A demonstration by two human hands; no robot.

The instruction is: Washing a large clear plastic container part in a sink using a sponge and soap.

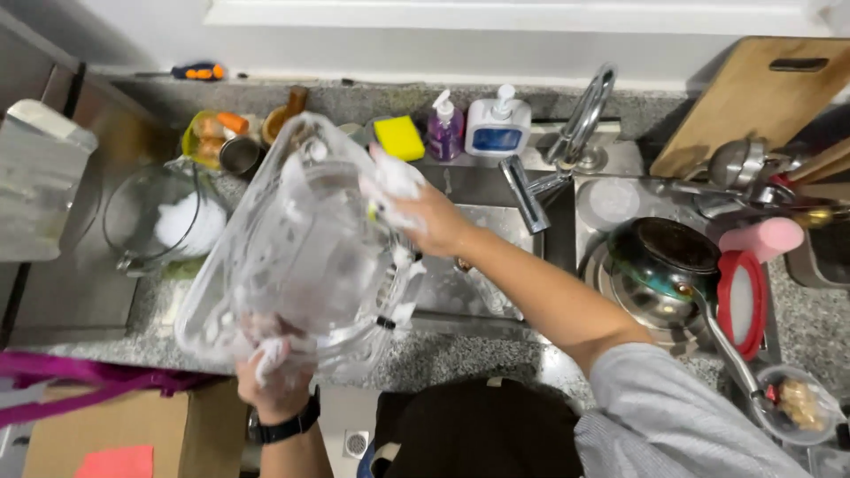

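Two soapy hands are seen in the head view, both gripping a large clear plastic container held above the counter edge, left of the sink. The left hand is closed on its near, lower end; the right hand is clamped on the far right rim. The container's long axis is tilted from near-left to far-right, its open side apparently turned toward the faucet. A yellow sponge lies just beyond.

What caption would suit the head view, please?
Both soapy hands, left and right, hold a clear plastic container over the sink.
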